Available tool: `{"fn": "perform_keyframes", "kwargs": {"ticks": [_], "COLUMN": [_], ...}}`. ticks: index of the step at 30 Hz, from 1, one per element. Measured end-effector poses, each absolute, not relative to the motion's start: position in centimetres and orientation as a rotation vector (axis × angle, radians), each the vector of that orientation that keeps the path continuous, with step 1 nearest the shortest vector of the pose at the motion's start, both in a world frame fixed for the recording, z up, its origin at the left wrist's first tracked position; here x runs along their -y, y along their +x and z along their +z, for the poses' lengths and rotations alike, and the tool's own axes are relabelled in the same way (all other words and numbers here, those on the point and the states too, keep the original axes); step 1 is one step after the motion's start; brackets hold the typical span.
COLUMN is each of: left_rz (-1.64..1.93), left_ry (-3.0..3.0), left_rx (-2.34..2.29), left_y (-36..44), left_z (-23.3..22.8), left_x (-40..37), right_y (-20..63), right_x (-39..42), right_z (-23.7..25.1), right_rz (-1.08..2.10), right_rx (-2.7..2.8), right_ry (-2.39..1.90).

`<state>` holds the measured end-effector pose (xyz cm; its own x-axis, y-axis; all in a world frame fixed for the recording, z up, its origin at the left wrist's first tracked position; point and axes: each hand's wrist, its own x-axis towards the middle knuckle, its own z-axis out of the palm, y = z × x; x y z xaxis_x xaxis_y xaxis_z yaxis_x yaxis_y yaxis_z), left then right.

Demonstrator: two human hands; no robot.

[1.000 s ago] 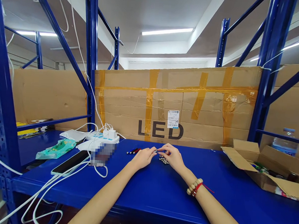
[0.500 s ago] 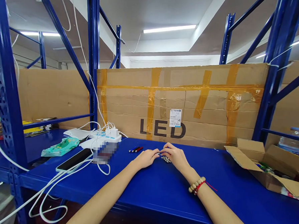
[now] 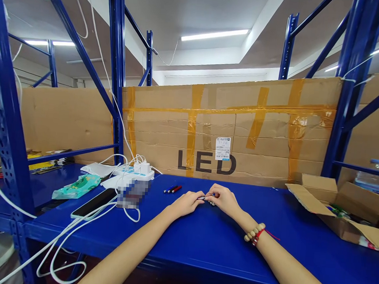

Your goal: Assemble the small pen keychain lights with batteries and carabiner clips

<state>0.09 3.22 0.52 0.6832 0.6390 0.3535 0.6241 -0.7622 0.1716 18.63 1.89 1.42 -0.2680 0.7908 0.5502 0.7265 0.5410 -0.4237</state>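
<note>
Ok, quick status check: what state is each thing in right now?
Left hand: closed on small piece
Right hand: pinching the same piece
Slim cylinders: lying side by side
Silver pieces: partly hidden by right hand
Small box: flaps open
Phone: screen dark
Power strip: adapters plugged in
Bottle: capped
Ceiling light: lit

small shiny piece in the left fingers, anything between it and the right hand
Nothing visible: the right hand reaches right up to the small shiny piece in the left hand. The silvery pieces show just below, not between.
</note>
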Motion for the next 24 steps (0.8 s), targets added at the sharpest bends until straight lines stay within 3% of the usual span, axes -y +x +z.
{"fn": "perform_keyframes", "kwargs": {"ticks": [24], "left_rz": [0.770], "left_ry": [2.971], "left_rx": [-1.157], "left_y": [0.9], "left_z": [0.9], "left_x": [-3.1], "right_y": [18.0], "right_x": [-3.9], "right_z": [0.0], "right_rz": [0.629], "right_rx": [1.791], "right_ry": [-1.088]}}
